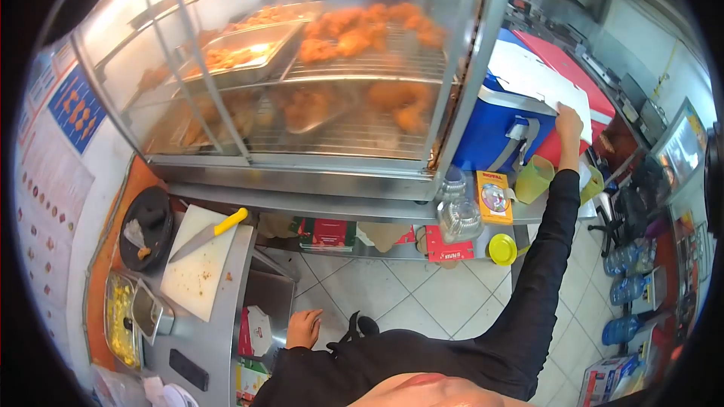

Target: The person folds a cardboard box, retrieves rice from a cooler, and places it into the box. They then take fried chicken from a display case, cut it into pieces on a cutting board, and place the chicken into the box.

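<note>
My right hand (569, 122) is at the edge of the white lid (535, 79) on the blue cooler (494, 124), its fingers closed on that edge. A red cooler (562, 68) stands behind and beside it. My left hand (304, 327) hangs low near the steel counter at the left, its fingers slightly spread and nothing in them. On that counter, a yellow-handled knife (210, 235) lies across a white cutting board (197, 275).
A glass display case (302, 158) with fried food spans the top. Clear plastic containers (458, 218), an orange box (494, 197) and green pitchers (533, 179) stand right of centre. A black phone (188, 370) and metal trays (151, 310) sit at lower left.
</note>
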`<state>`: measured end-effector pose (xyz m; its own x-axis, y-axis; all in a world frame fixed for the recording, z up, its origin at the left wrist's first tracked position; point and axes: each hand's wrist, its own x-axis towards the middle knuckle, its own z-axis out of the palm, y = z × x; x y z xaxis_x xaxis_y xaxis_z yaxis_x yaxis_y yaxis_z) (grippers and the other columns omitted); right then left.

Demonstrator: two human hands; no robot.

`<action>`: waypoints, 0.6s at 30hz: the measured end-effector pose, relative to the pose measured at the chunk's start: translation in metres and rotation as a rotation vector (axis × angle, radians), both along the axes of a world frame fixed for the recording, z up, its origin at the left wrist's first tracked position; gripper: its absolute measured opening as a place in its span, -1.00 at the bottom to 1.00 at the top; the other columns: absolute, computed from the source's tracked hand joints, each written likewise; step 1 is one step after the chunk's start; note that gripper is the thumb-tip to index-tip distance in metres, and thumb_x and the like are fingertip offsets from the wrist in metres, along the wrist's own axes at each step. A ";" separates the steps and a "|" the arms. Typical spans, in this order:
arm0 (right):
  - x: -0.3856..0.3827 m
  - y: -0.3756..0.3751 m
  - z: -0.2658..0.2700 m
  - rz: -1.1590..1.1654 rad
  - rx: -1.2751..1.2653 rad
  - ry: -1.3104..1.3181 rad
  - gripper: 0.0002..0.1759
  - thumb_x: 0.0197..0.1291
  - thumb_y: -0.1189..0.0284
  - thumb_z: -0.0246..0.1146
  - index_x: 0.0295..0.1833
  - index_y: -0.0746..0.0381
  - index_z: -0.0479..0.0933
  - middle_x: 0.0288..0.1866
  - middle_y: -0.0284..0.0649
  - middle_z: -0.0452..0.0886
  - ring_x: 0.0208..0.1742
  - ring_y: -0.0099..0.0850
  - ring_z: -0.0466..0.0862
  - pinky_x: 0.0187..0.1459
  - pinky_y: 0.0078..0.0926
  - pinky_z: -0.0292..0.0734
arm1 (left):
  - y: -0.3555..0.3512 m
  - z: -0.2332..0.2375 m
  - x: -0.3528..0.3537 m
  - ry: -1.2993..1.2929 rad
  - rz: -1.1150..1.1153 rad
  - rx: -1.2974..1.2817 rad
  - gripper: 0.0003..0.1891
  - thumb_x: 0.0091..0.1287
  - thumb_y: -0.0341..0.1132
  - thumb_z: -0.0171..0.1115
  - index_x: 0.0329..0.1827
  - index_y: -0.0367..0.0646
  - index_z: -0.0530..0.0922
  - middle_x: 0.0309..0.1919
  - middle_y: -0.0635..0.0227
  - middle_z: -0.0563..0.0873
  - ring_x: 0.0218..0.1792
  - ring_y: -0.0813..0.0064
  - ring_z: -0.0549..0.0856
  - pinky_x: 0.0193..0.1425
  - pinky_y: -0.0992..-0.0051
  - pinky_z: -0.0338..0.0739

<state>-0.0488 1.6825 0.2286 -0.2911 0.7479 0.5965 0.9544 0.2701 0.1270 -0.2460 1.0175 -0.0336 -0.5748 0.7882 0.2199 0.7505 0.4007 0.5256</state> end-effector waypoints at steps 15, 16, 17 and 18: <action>-0.006 -0.001 0.063 0.235 0.185 0.398 -0.68 -0.09 0.12 0.18 -0.38 0.16 0.53 -0.45 -0.12 0.56 -0.37 -0.12 0.55 -0.35 -0.19 0.41 | 0.035 0.006 -0.012 0.059 -0.100 -0.017 -0.75 0.00 -0.43 0.15 -0.20 -0.05 0.52 -0.43 0.32 0.55 -0.33 0.27 0.52 -0.21 0.36 0.37; -0.006 -0.003 0.064 0.229 0.187 0.398 -0.68 -0.09 0.12 0.18 -0.38 0.16 0.53 -0.45 -0.12 0.56 -0.37 -0.12 0.55 -0.35 -0.19 0.41 | 0.033 0.003 -0.012 0.054 -0.095 -0.043 -0.75 0.00 -0.43 0.15 -0.20 -0.05 0.52 -0.43 0.32 0.55 -0.33 0.27 0.52 -0.21 0.36 0.37; -0.007 -0.001 0.063 0.308 -0.008 0.234 -0.70 -0.10 0.15 0.20 -0.39 0.17 0.53 -0.44 -0.13 0.57 -0.35 -0.13 0.55 -0.34 -0.19 0.41 | 0.033 0.002 -0.011 0.054 -0.098 -0.041 -0.75 0.00 -0.43 0.15 -0.20 -0.05 0.52 -0.43 0.32 0.55 -0.33 0.27 0.52 -0.21 0.36 0.37; -0.010 0.001 0.062 0.386 -0.205 0.069 -0.71 -0.11 0.17 0.21 -0.41 0.18 0.53 -0.43 -0.13 0.57 -0.33 -0.13 0.55 -0.33 -0.19 0.41 | 0.033 0.002 -0.010 0.056 -0.103 -0.024 -0.75 0.00 -0.43 0.15 -0.20 -0.04 0.52 -0.43 0.32 0.55 -0.34 0.27 0.52 -0.21 0.36 0.37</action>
